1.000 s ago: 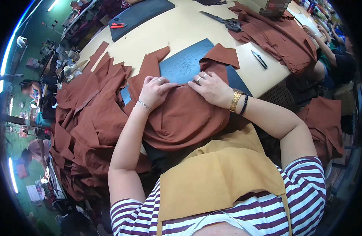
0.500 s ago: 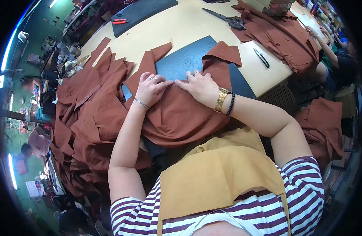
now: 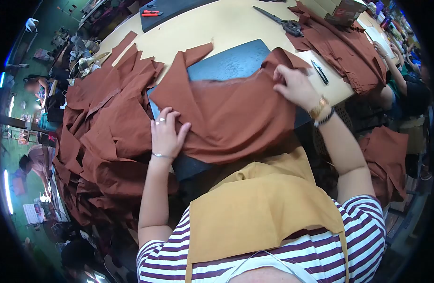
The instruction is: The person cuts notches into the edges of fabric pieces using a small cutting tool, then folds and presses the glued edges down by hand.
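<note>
A rust-brown cloth piece (image 3: 240, 118) lies draped over a blue board (image 3: 231, 61) in front of me, its near edge hanging in a curve toward my apron. My left hand (image 3: 167, 134) rests at the cloth's left side, fingers stretched out and thumb apart. At the right end, my right hand (image 3: 299, 89) has its fingers curled toward the thumb on the cloth; the exact grip is partly hidden. The cloth's upper edge is smeared by motion.
Heaped brown cloth (image 3: 104, 141) lies to the left, stacked cut pieces (image 3: 344, 52) at the far right. Large shears (image 3: 278, 21), small thread snips (image 3: 320, 71) and a red-handled tool (image 3: 152, 13) lie around the table. A cardboard box (image 3: 337, 10) stands behind. Other people sit at both sides.
My hands were together at the middle of the cloth's upper edge. They have moved apart, left hand down-left, right hand to the right, and the cloth now spreads over more of the board.
</note>
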### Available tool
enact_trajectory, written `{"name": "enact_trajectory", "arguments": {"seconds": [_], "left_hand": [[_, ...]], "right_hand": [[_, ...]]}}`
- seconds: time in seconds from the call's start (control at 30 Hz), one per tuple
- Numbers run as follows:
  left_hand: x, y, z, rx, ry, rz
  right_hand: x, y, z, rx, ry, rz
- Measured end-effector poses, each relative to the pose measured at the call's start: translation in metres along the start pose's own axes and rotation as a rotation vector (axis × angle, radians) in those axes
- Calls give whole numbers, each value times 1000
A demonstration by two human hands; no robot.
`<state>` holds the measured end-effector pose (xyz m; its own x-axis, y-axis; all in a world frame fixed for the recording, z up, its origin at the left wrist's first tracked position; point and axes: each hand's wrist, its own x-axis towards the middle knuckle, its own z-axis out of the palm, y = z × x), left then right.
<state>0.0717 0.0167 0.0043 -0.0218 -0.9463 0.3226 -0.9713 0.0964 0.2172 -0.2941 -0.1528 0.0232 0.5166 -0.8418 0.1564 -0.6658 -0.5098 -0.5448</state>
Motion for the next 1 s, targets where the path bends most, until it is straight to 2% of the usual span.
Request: {"name": "enact_trajectory", "arguments": {"seconds": [0.03, 0.07, 0.1, 0.17, 0.23, 0.27, 0.3, 0.37, 0.43, 0.6, 0.7, 0.83, 0.87, 0.97, 1.0], "left_hand": [[-11, 10, -1, 119, -25, -9], [-19, 21, -4, 162, -46, -2], [-24, 41, -12, 178, -92, 2], [-29, 83, -35, 66, -302, -52], [-29, 98, -40, -158, -320, 22], [-24, 99, -42, -164, -274, 47], [-18, 95, -38, -146, -204, 97], [-7, 77, -23, -113, -68, 200], [-1, 59, -8, -25, -147, 112], [2, 39, 12, -167, -95, -106], [-16, 67, 1, 109, -239, -18], [-31, 101, -34, 24, -274, 168], [-24, 100, -33, 11, -227, 168], [25, 91, -11, -53, -2, 168], [46, 89, -1, -44, -26, 119]], "right_hand": [[14, 1, -11, -173, -6, 13], [36, 21, -10, -269, 178, -90], [59, 39, -8, -315, 300, -50], [85, 34, -12, -499, 641, -260], [85, 8, 4, -434, 423, -138], [71, -25, 13, -514, 254, -45], [58, -29, 36, -427, 292, -99], [32, -60, 49, -201, 20, 146], [19, -55, 71, -353, -4, 120], [24, -14, 54, -345, 13, 56], [28, 1, 41, -384, -24, -16], [24, -9, 16, -383, -148, -130], [25, -11, 14, -352, -68, -212], [47, -11, 20, -213, -32, -362], [57, -10, 27, -173, 38, -457]]}}
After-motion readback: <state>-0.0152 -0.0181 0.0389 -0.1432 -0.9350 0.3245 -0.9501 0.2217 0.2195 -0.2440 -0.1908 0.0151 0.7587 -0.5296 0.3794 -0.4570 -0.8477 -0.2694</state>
